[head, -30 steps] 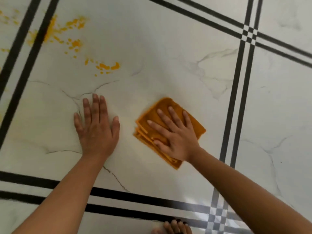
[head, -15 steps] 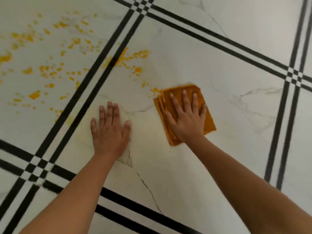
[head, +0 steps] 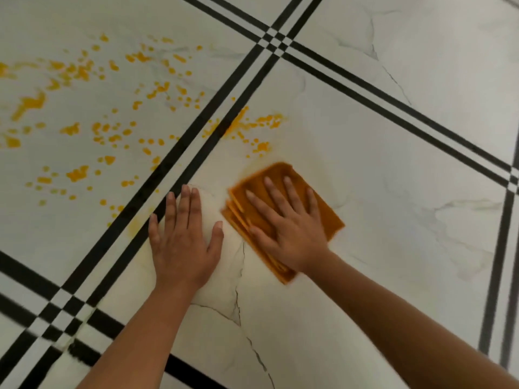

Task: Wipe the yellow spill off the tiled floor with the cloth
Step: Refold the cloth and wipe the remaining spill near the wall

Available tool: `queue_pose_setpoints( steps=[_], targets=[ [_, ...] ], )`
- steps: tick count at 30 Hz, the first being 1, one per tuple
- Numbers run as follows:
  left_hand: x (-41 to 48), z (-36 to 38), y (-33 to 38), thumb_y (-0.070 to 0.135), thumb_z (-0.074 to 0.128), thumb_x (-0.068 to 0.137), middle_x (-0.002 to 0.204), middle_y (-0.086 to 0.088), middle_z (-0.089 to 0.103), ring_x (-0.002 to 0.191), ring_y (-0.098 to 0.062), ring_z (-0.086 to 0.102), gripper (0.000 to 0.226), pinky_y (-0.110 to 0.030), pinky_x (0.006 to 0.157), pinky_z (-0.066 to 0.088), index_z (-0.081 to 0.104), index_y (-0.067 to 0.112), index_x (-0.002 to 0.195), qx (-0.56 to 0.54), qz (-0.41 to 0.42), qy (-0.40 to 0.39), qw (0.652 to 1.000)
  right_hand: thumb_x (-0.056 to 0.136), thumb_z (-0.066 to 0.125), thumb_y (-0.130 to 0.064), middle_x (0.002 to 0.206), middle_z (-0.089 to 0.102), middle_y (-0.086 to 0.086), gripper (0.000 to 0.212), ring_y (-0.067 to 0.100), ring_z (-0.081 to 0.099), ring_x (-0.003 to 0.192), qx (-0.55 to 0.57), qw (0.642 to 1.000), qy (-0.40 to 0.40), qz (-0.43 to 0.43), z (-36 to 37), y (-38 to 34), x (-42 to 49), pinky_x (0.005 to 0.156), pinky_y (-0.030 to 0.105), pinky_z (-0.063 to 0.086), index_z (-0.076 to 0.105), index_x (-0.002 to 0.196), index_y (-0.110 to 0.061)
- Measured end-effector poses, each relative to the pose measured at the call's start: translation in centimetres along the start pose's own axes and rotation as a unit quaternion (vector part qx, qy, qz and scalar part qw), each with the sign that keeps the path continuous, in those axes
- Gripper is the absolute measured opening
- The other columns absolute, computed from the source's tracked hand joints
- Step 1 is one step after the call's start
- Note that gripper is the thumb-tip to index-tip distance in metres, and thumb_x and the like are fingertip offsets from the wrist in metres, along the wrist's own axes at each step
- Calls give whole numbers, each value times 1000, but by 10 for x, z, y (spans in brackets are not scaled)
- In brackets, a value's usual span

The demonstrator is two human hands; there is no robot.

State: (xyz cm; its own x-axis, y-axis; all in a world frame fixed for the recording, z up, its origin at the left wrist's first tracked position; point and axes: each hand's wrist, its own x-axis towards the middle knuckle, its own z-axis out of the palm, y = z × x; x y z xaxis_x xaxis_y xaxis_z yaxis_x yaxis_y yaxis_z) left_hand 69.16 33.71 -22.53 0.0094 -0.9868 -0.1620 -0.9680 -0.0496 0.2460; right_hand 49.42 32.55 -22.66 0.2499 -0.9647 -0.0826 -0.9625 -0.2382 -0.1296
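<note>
Two hands flat — left hand stays on floor, right hand presses cloth, now turned.

White marble-look tiled floor with black double lines, yellow spill scattered, folded orange cloth lying flat

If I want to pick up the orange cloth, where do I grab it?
Probably its left edge, where the folded layers show. The cloth lies flat under the right hand, so come in low from the side of the left hand and pinch all layers together, keeping it folded.
</note>
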Motion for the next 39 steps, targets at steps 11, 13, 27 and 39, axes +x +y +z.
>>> queue_pose_setpoints(
  steps=[11,13,27,39],
  targets=[
    [-20,5,-16,47,24,90,154,-6,15,142,-23,12,69,-48,111,9,15,10,147,-2,-16,36,999,89,13,-67,154,-14,-15,57,19,-19,142,11,995,-74,-66,-7,-6,3,111,55,-7,-8,141,-55],
    [-28,7,-21,47,24,90,154,-6,15,142,-22,11,69,-48,111,8,15,10,147,4,-14,36,999,88,11,-68,155,-10,-14,56,20,-16,143,16,998,-62,-18,-8,1,23,112,55,-6,-7,140,-55],
    [-64,5,-49,47,23,91,154,-6,15,142,-22,10,67,-50,110,11,18,9,146,6,-100,51,994,88,9,-67,151,-20,-11,58,24,-21,141,43,997,-66,25,5,-79,8,110,54,-15,-11,140,-52],
    [-20,-10,57,54,13,91,156,-8,4,144,-25,-1,72,-44,112,-6,4,12,148,-50,-32,24,998,98,18,-42,154,23,-1,52,16,7,144,143,978,-14,149,-32,-4,-14,115,40,8,26,146,-25]
  ],
)
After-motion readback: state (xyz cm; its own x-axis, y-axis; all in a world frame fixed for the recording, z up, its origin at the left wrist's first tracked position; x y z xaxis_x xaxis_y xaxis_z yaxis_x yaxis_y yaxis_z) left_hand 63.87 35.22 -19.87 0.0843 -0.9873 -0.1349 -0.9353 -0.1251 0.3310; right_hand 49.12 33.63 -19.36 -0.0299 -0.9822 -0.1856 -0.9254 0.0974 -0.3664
